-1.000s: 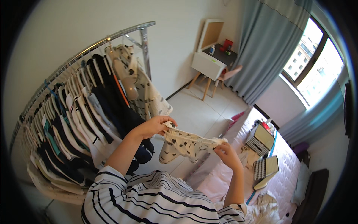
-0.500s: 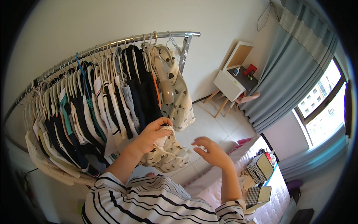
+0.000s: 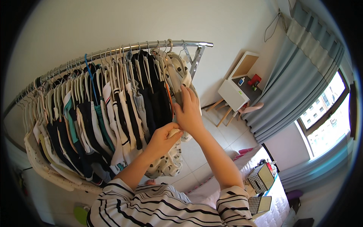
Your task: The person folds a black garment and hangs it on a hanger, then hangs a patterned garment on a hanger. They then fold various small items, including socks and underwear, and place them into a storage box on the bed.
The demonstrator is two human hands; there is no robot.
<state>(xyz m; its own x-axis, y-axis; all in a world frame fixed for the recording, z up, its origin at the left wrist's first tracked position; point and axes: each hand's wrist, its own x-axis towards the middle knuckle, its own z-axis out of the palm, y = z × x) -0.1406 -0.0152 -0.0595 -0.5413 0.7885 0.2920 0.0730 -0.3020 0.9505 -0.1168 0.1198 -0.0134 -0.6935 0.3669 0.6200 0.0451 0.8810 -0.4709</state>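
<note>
Two hands work at the crowded clothes rail [image 3: 113, 53]: the left hand [image 3: 164, 138] has its fingers curled tight on a spotted cream garment [image 3: 168, 162] hanging at six o'clock below it, while the right hand [image 3: 189, 111] presses flat, fingers together, against the hanging clothes [image 3: 113, 113]. At three o'clock stand a small white desk [image 3: 232, 94] and blue curtains [image 3: 298, 75]; a bed [image 3: 272, 196] lies at five o'clock on the tiled floor [image 3: 211, 132].

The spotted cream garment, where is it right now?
In the head view the spotted cream garment hangs at the right end of the clothes rail, beside the dark clothes. The left hand grips its top; the right hand reaches just above.
</note>
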